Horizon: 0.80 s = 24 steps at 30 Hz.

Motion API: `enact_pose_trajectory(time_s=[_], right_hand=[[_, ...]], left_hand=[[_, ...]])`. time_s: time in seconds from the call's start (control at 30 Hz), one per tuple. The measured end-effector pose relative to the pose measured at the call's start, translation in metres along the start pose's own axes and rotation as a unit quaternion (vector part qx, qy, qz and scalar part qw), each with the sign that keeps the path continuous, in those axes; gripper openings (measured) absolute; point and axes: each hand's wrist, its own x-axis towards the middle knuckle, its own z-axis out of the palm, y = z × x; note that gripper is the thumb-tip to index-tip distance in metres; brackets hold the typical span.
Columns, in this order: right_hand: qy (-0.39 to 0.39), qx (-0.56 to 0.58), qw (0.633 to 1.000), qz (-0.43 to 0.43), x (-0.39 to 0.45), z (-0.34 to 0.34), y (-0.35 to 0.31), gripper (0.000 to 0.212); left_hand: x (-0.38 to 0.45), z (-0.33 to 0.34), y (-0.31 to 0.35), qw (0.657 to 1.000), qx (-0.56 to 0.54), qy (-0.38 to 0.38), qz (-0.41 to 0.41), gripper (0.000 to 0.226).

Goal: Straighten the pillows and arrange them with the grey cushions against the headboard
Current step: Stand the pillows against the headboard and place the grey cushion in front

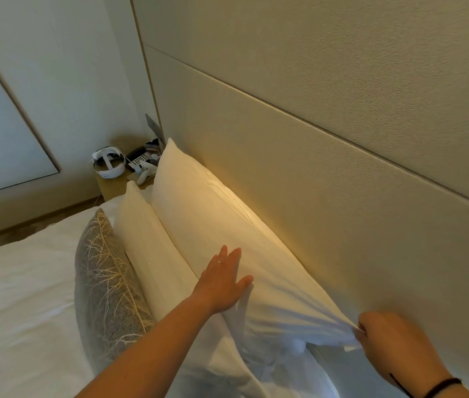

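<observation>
A large white pillow (221,225) stands upright against the beige headboard (328,179). My left hand (224,280) lies flat on its front face with fingers straight. My right hand (391,337) pinches the pillow's near corner by the headboard. In front of that pillow leans a second white pillow (147,242), and in front of that a grey cushion (104,282) with a pale branching pattern stands on edge on the bed.
White bedding (20,297) covers the mattress to the left. A bedside table (115,185) at the far end holds a white headset (108,165), a remote and small items. A pale wall panel fills the left background.
</observation>
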Motion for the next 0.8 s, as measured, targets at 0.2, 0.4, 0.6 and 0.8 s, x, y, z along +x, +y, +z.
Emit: enact_pose_trajectory(time_s=[0.2,0.4,0.6,0.8], right_hand=[[0.062,0.062,0.995,-0.036,0.000,0.005,-0.027,0.050],[0.136,0.145,0.979,-0.040,-0.008,0.029,-0.069,0.054],[0.142,0.237,0.960,0.050,-0.042,0.068,-0.054,0.053],[0.073,0.314,0.937,0.133,-0.081,0.101,-0.013,0.041]], left_hand=[[-0.020,0.005,-0.012,0.999,-0.041,-0.014,0.006,0.068],[-0.055,0.033,-0.017,0.996,-0.078,-0.030,0.008,0.065],[-0.077,0.066,-0.018,0.998,0.003,-0.047,0.050,0.053],[-0.095,0.086,-0.009,0.996,0.041,-0.028,0.068,0.049]])
